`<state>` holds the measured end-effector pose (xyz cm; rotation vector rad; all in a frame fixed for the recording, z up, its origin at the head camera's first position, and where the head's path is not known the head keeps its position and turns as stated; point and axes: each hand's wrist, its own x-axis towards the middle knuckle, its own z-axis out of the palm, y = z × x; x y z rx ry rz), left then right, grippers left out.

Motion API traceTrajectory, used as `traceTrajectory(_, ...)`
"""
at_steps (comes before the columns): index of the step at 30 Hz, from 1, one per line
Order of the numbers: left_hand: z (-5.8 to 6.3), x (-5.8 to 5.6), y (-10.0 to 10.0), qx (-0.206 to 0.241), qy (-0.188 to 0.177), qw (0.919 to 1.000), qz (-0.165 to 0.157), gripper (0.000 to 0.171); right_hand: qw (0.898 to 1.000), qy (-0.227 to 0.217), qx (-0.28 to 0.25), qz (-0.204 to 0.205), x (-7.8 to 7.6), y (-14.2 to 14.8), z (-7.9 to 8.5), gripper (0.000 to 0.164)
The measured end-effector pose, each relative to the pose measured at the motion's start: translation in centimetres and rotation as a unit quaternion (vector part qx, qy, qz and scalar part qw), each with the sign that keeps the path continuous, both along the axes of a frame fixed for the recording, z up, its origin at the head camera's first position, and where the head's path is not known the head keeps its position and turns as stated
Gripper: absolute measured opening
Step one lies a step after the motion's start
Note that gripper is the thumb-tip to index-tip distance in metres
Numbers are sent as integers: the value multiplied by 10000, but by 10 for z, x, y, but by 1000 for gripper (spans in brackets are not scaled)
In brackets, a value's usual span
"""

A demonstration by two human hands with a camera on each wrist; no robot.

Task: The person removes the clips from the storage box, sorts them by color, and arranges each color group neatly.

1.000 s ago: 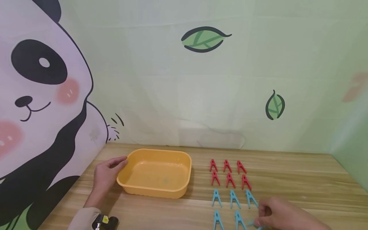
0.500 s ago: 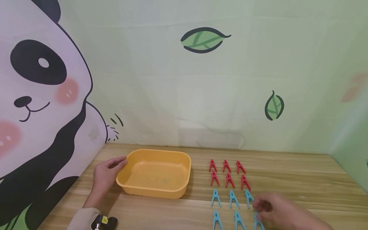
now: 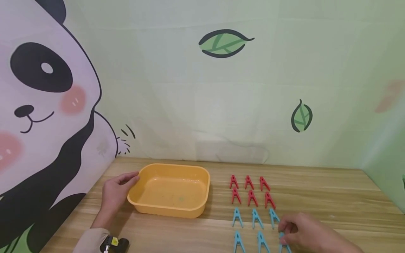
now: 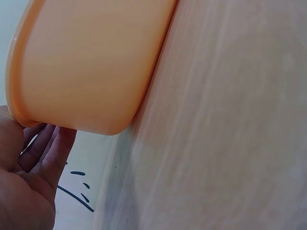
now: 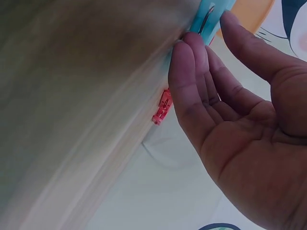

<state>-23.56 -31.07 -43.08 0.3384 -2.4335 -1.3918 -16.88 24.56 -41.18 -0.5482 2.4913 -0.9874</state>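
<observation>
An orange plastic tray stands on the wooden table, with nothing in it. My left hand grips its near-left corner, thumb on the rim and fingers under the edge. To the right, several red clothespins and several blue clothespins lie in neat rows of three. My right hand is at the nearest row's right end and pinches the blue clothespin there between thumb and fingers. That clothespin lies on the table, partly hidden by the hand.
A green backdrop with leaf prints rises behind the table, and a panda-printed wall closes the left side. Bare wood stretches to the right of the clothespins. A small black device sits on my left wrist.
My right hand has shifted slightly left and away from me. The blue clothespin under it has turned from askew into line with its row. The left hand and tray have stayed put.
</observation>
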Motion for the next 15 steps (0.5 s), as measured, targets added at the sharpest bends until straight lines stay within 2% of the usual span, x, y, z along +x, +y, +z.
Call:
traceTrajectory(6,0,0,1,40,-21,10000,12,37,9998,-8,-175,22,0,-1,-1,8)
traceTrajectory(15,-1,0,0,24,55,10000,34,37,9996,29,-264,49,0,-2,-4,8)
